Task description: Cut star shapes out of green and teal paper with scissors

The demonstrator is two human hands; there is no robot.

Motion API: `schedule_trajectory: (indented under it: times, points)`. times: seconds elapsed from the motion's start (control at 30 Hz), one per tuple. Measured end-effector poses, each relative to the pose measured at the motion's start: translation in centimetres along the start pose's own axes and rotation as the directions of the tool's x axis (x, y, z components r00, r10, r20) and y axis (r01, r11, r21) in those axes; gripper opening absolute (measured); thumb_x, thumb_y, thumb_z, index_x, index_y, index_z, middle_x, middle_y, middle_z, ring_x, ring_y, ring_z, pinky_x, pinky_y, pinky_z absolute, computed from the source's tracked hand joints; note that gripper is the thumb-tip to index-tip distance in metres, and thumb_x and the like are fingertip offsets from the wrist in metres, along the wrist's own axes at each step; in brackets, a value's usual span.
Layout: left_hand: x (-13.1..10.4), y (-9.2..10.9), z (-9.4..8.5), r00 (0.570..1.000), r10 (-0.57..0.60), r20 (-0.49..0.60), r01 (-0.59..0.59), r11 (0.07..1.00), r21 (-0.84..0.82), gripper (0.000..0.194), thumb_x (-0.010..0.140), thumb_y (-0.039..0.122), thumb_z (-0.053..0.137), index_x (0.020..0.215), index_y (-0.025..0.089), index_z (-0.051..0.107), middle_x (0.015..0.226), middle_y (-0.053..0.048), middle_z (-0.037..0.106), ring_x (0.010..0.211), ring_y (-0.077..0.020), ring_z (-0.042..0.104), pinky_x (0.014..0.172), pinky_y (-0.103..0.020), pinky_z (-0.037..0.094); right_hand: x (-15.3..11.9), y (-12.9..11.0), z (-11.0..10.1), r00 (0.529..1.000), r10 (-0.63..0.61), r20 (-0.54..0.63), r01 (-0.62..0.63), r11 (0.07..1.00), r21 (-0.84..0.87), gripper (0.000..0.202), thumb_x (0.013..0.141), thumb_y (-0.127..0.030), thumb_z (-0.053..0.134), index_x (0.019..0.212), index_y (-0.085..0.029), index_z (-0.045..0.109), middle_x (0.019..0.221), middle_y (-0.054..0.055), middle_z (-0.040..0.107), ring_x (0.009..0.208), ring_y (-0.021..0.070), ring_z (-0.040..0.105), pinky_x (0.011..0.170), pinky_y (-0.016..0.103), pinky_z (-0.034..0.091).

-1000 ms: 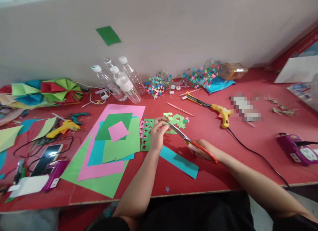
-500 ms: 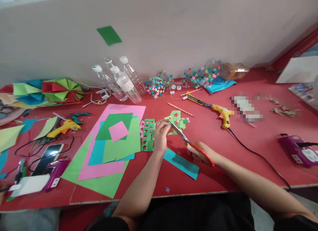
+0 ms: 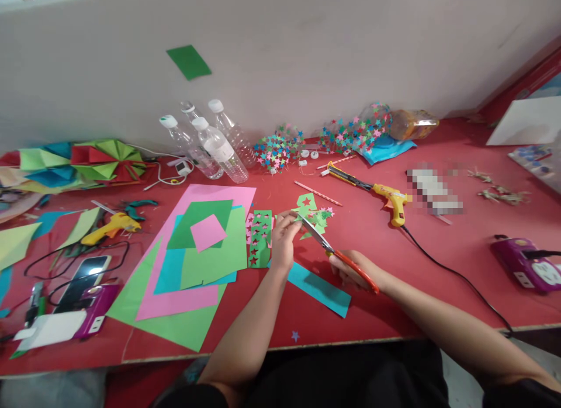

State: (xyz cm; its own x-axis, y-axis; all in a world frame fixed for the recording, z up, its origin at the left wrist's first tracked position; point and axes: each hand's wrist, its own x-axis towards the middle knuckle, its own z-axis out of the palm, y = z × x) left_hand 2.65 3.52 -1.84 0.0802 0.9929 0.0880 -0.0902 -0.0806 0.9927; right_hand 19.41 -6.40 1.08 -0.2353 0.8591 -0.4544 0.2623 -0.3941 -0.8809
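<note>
My right hand [image 3: 353,269] is closed around the orange handles of a pair of scissors [image 3: 316,232], whose blades look nearly shut and point up and left. At the blade tips my left hand [image 3: 284,238] pinches light green paper [image 3: 305,202] with a star-shaped hole; my fingers hide part of it. Small green and pink paper stars [image 3: 323,216] lie just beyond the blades. Left of my left hand is a green strip with star cut-outs [image 3: 262,238]. A blue paper strip [image 3: 319,288] lies below the scissors.
Stacked coloured sheets [image 3: 214,265] lie on the left. Clear bottles [image 3: 219,145] and star-filled clear containers [image 3: 280,149] stand along the wall. A yellow glue gun [image 3: 394,203] with a trailing cord, a paper knife [image 3: 346,175] and a purple power socket [image 3: 526,268] are right.
The light green paper at my left fingers has tilted and shifted slightly, and its lower part shows less beside the blades. Both hands stay nearly in place.
</note>
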Motion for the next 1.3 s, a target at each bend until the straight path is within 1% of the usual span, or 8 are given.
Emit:
schedule_trajectory:
  times: [0.13,0.33,0.43,0.53,0.67,1.0,1.13,1.3]
  points:
    - [0.0,0.2,0.0,1.0,-0.017,0.002,0.017,1.0,-0.016,0.018,0.076,0.028,0.061,0.061,0.02,0.061,0.101,-0.003,0.054,0.1,-0.0185,0.053,0.088,-0.029,0.044,-0.1,-0.2,0.2,1.0,-0.002,-0.028,0.002,1.0,0.005,0.057,0.076,-0.075,0.051,0.062,-0.02,0.044,0.044,-0.005,0.043,0.035,0.0074,0.041,0.034,0.02,0.032]
    - [0.2,0.2,0.0,0.999,0.034,-0.029,-0.034,0.999,-0.013,0.018,0.075,0.023,0.061,0.058,0.02,0.058,0.121,-0.006,0.057,0.126,-0.0235,0.044,0.105,-0.036,0.035,0.2,0.0,0.2,0.998,0.052,-0.034,-0.052,0.999,-0.015,0.058,0.074,-0.076,0.051,0.063,-0.019,0.045,0.045,-0.005,0.045,0.032,0.0071,0.039,0.031,0.019,0.031]
    - [0.3,0.2,0.0,0.999,-0.035,0.01,0.036,0.996,-0.08,0.017,0.074,0.023,0.06,0.058,0.02,0.057,0.112,-0.007,0.062,0.116,-0.0223,0.051,0.095,-0.033,0.041,0.2,0.1,0.2,0.997,0.065,-0.044,-0.066,0.997,-0.031,0.057,0.075,-0.075,0.051,0.064,-0.019,0.046,0.046,-0.004,0.046,0.032,0.0071,0.04,0.031,0.019,0.032]
    - [0.3,0.4,0.0,0.995,-0.079,0.061,0.088,0.981,-0.174,0.016,0.073,0.023,0.06,0.058,0.019,0.057,0.095,-0.005,0.063,0.094,-0.0174,0.058,0.079,-0.028,0.045,0.2,0.2,0.2,0.998,0.054,-0.044,-0.056,0.998,-0.031,0.056,0.076,-0.073,0.052,0.063,-0.019,0.045,0.046,-0.004,0.046,0.032,0.007,0.04,0.031,0.019,0.032]
    - [0.3,0.4,0.2,0.992,-0.112,0.053,0.121,0.971,-0.206,0.015,0.072,0.025,0.06,0.059,0.019,0.057,0.073,0.0,0.057,0.07,-0.012,0.052,0.067,-0.025,0.043,0.3,0.4,0.2,0.998,0.036,-0.042,-0.036,0.999,-0.015,0.053,0.077,-0.069,0.054,0.063,-0.02,0.044,0.045,-0.004,0.046,0.033,0.0076,0.04,0.032,0.02,0.032]
    - [0.3,0.1,0.3,0.99,-0.134,0.043,0.139,0.971,-0.193,0.011,0.07,0.027,0.062,0.062,0.019,0.06,0.066,0.002,0.054,0.067,-0.0116,0.053,0.067,-0.024,0.043,0.5,0.4,0.1,0.996,0.067,-0.056,-0.066,0.998,0.025,0.055,0.074,-0.072,0.056,0.061,-0.019,0.046,0.042,-0.005,0.045,0.028,0.0075,0.041,0.028,0.02,0.029]
    - [0.5,-0.3,0.2,0.989,-0.146,0.033,0.149,0.977,-0.154,0.015,0.07,0.03,0.063,0.061,0.019,0.059,0.065,0.002,0.054,0.067,-0.0115,0.053,0.067,-0.024,0.043,0.7,0.9,-0.3,0.996,-0.047,-0.075,0.054,0.993,0.102,0.054,0.08,-0.07,0.047,0.064,-0.019,0.047,0.039,-0.007,0.042,0.029,0.0077,0.04,0.034,0.021,0.033]
    - [-0.1,-0.5,0.8,0.972,-0.169,0.161,0.193,0.971,-0.141,0.017,0.072,0.029,0.064,0.06,0.018,0.06,0.067,0.001,0.053,0.068,-0.0123,0.052,0.068,-0.025,0.043,1.0,1.1,-1.8,0.923,-0.201,-0.329,0.247,0.963,0.104,0.038,0.08,-0.053,0.061,0.068,-0.02,0.046,0.04,-0.008,0.046,0.039,0.0097,0.046,0.045,0.022,0.041]
